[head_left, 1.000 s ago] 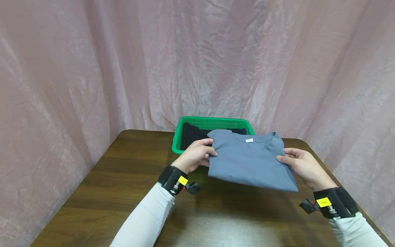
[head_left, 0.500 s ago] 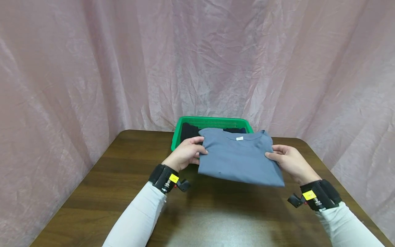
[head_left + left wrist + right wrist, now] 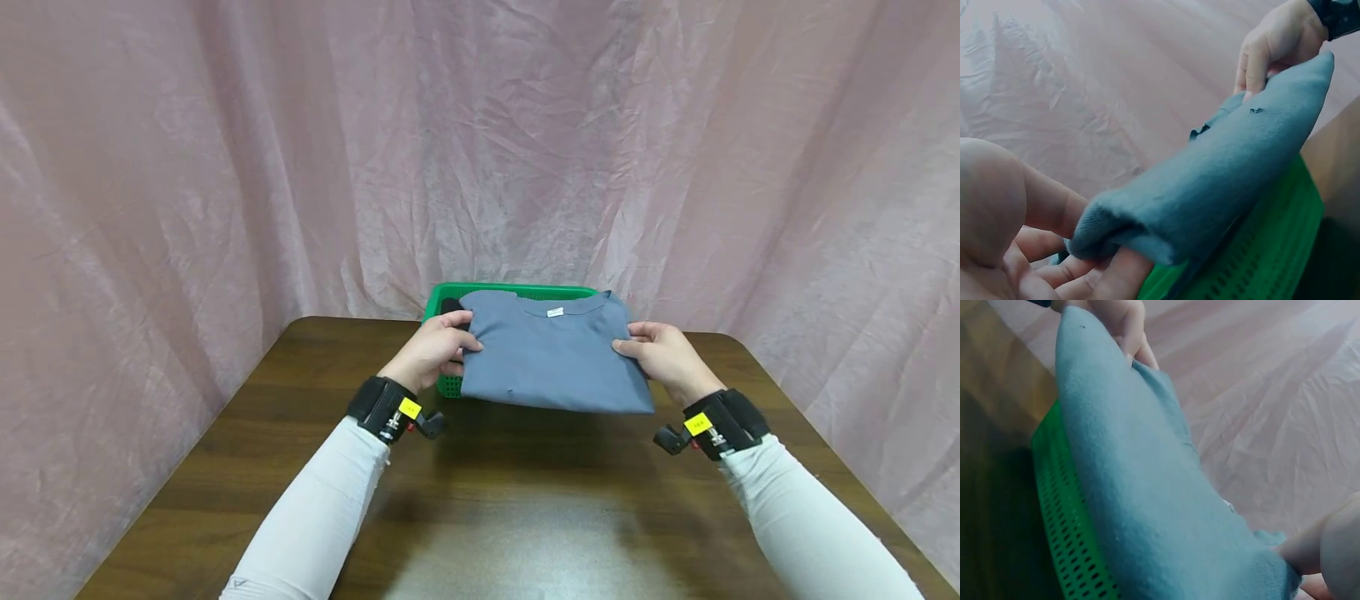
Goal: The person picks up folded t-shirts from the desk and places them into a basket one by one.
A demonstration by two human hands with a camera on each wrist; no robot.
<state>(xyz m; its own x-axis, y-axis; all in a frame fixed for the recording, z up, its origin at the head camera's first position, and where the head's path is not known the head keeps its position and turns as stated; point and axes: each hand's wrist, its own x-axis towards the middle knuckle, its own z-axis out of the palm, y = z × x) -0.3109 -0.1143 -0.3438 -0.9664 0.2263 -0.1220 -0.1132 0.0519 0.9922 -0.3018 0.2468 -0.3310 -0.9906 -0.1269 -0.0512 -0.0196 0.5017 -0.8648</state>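
Observation:
A folded blue-grey shirt (image 3: 551, 354) with a white tag at its collar is held up by both hands, over the green basket (image 3: 435, 298). My left hand (image 3: 435, 350) pinches its left edge, thumb on top and fingers beneath. The right hand (image 3: 667, 354) grips the opposite edge the same way. In the left wrist view the folded layers of the shirt (image 3: 1210, 175) lie between thumb and fingers. The shirt hides most of the basket, and a bit of black cloth (image 3: 452, 306) shows at the basket's left end.
The basket stands near the far edge of a brown wooden table (image 3: 300, 417). Behind the table hangs a pink curtain (image 3: 525, 150). Each wrist wears a black strap with a small camera, such as the left strap (image 3: 381, 408).
Both hands have carried the shirt leftward and farther away, over the basket. The dark cloth in the basket is now mostly covered by it.

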